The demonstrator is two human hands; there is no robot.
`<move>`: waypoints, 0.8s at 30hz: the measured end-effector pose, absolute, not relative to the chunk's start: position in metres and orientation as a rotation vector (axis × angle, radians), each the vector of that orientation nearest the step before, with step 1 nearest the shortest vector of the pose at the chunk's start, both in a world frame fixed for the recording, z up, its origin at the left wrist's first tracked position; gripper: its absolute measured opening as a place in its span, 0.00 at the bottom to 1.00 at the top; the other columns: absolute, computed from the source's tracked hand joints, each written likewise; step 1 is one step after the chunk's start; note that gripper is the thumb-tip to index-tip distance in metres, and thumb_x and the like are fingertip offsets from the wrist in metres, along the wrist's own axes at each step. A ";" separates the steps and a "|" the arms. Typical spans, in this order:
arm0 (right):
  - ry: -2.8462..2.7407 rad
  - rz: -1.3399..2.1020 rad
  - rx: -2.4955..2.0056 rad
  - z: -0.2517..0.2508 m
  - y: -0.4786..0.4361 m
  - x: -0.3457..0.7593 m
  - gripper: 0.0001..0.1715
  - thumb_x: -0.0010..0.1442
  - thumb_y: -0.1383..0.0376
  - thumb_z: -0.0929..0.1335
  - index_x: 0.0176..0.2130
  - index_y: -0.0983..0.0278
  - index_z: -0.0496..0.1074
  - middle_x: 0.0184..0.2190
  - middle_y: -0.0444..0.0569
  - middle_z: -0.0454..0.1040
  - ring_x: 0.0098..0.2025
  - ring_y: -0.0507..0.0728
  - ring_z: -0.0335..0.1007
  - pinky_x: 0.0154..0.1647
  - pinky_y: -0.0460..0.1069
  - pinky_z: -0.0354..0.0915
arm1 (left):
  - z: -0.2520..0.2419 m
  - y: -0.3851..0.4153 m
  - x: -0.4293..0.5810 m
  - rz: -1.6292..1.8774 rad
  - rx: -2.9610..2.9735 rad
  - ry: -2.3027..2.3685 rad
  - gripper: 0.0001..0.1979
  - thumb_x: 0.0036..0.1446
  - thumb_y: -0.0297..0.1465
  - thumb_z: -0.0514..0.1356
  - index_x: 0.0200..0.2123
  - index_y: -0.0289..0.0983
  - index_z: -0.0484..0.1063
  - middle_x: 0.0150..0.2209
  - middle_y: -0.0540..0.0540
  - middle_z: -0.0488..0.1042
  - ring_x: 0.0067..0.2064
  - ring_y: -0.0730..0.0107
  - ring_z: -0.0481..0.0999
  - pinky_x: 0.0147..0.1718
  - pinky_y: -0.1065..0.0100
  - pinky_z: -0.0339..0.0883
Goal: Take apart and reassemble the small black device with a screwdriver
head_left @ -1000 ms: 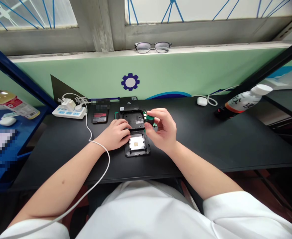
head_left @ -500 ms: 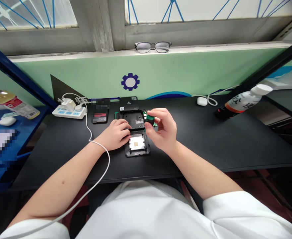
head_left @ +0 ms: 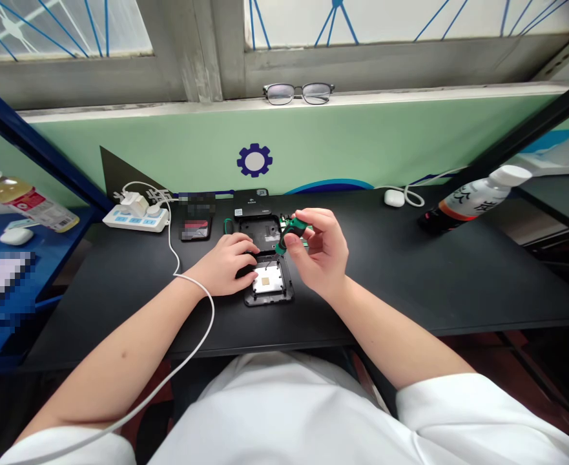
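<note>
An opened black device (head_left: pixel 268 284) with a silver plate inside lies on the black table (head_left: pixel 410 278). My left hand (head_left: pixel 226 261) rests on its left side with fingers curled, pressing it down. My right hand (head_left: pixel 320 248) is closed round a small green-and-black screwdriver (head_left: pixel 290 230), held tilted with its tip pointing down at the device's upper right part. A second black cover piece (head_left: pixel 259 231) lies just behind the device.
A white power strip (head_left: pixel 135 219) with a cable running to my left arm sits at the back left. A phone (head_left: pixel 196 228) and a small black box (head_left: pixel 252 208) lie behind. A bottle (head_left: pixel 473 197) lies at the right. Glasses (head_left: pixel 298 92) rest on the sill.
My right hand has tilted the screwdriver, so its handle now leans up to the right and the tip points down-left at the device. My left hand has stayed put.
</note>
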State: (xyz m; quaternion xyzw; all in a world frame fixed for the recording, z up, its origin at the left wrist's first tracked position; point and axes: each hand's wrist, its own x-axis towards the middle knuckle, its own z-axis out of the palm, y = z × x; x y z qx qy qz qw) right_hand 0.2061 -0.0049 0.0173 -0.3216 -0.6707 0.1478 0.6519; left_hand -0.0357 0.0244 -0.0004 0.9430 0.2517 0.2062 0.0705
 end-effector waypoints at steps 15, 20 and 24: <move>-1.462 0.347 -0.756 0.015 -0.004 0.206 0.19 0.71 0.51 0.71 0.57 0.54 0.70 0.50 0.52 0.71 0.48 0.59 0.76 0.40 0.55 0.82 | -0.009 0.040 -0.044 0.781 2.844 1.081 0.09 0.72 0.33 0.63 0.38 0.40 0.81 0.51 0.41 0.84 0.61 0.46 0.74 0.58 0.43 0.68; -1.496 0.347 -0.755 0.016 -0.004 0.206 0.18 0.71 0.52 0.71 0.57 0.54 0.70 0.48 0.52 0.72 0.45 0.58 0.75 0.39 0.56 0.81 | -0.017 0.052 -0.050 0.820 2.773 1.391 0.05 0.69 0.30 0.65 0.41 0.40 0.83 0.53 0.39 0.83 0.62 0.42 0.72 0.58 0.41 0.67; -1.512 0.328 -0.735 0.015 -0.003 0.205 0.17 0.72 0.55 0.71 0.57 0.54 0.71 0.48 0.52 0.72 0.44 0.58 0.75 0.38 0.55 0.81 | -0.021 0.056 -0.050 0.860 2.710 1.531 0.10 0.70 0.30 0.63 0.50 0.41 0.84 0.56 0.38 0.81 0.63 0.41 0.70 0.58 0.41 0.67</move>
